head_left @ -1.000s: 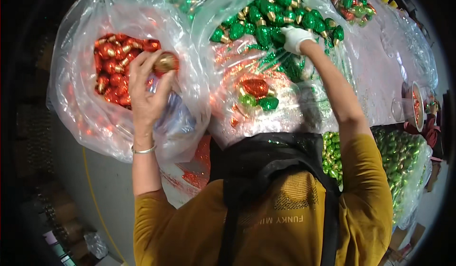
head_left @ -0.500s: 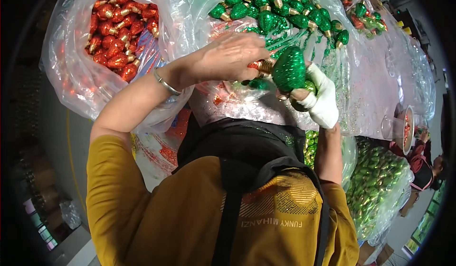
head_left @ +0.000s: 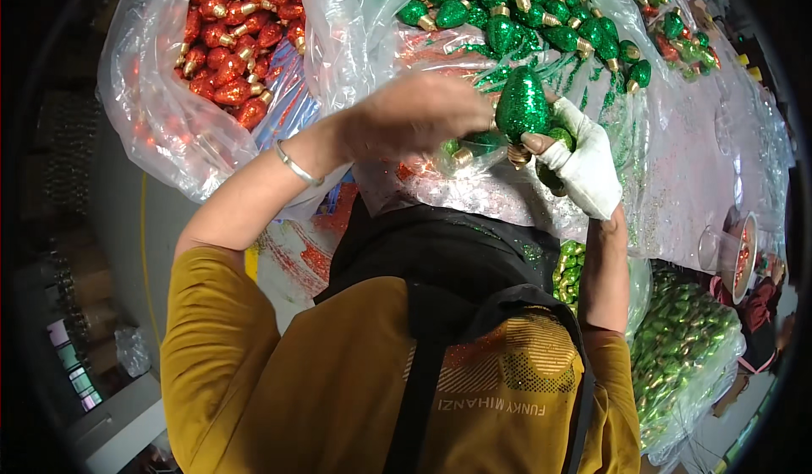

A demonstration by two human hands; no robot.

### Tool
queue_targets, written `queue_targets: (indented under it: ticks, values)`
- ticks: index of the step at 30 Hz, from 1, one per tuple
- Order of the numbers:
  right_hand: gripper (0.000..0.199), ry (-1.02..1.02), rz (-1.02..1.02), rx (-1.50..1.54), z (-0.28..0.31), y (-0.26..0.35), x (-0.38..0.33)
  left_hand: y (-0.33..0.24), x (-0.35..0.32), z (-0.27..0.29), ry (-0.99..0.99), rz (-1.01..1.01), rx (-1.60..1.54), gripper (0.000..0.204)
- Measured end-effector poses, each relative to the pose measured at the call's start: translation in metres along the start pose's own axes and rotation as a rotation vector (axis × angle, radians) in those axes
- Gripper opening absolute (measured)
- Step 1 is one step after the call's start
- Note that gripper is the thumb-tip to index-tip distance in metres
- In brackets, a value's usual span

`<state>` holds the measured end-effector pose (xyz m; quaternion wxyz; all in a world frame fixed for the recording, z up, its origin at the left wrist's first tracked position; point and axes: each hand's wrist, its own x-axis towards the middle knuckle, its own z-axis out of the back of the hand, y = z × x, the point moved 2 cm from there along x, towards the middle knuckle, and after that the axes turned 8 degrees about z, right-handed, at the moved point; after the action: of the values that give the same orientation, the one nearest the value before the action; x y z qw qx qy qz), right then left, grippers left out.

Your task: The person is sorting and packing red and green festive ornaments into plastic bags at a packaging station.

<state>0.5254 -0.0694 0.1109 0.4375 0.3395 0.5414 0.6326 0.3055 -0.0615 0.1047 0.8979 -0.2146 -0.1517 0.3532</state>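
My right hand (head_left: 590,165), in a white glove with bare fingertips, grips a glittery green bulb-shaped ornament (head_left: 523,106), tip up and gold base down. More green ornaments (head_left: 551,175) are tucked in the same palm. To the left of the upright ornament is my bare left hand (head_left: 414,115), wearing a bracelet. Motion smears its fingers, so whether they hold anything is unclear. Just below it, another green ornament with a gold base (head_left: 462,156) shows partly. Beyond both hands lies a pile of glittery green ornaments (head_left: 565,36) on plastic sheeting with loose green glitter.
At left stands a clear plastic bag (head_left: 139,123) with red glittery ornaments (head_left: 230,70) inside. Mixed red and green ornaments (head_left: 677,38) lie far right. A big bag of green ornaments (head_left: 685,356) sits at lower right, near a round tub (head_left: 743,258) and another person (head_left: 761,313).
My left hand has moved off the base of a red ornament near its fingers, which no longer shows. The green ornament in my right hand now stands more upright. The whole view has shifted slightly.
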Motion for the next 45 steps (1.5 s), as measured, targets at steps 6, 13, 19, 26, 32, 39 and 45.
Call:
queue_targets:
  ticks: [6,13,19,26,32,39,45]
  values:
    - [0.059,0.068,0.009,-0.054,-0.005,0.004,0.002,0.004,0.006,-0.018,0.172,0.238,0.009,0.033]
    - [0.055,0.089,-0.048,-0.102,-0.005,0.007,0.007,0.027,0.011,-0.031,0.54,0.053,0.052,0.039]
    - [0.047,0.363,-0.145,-0.316,0.005,0.022,0.034,0.001,-0.015,-0.033,0.461,0.001,-0.094,0.036]
    - [0.039,0.474,0.084,-0.428,-0.009,0.021,0.054,-0.006,-0.039,-0.05,0.106,-0.066,-0.099,0.033]
    - [0.033,0.653,0.309,-0.745,-0.03,0.041,0.062,-0.019,-0.052,-0.059,0.026,0.044,0.106,0.032]
    - [0.021,0.688,0.445,-1.19,-0.057,0.054,0.051,-0.013,-0.057,-0.049,0.002,-0.035,0.179,0.032]
    - [0.016,0.641,0.597,-1.303,-0.085,0.04,0.038,-0.016,-0.061,-0.056,0.175,-0.074,0.111,0.032]
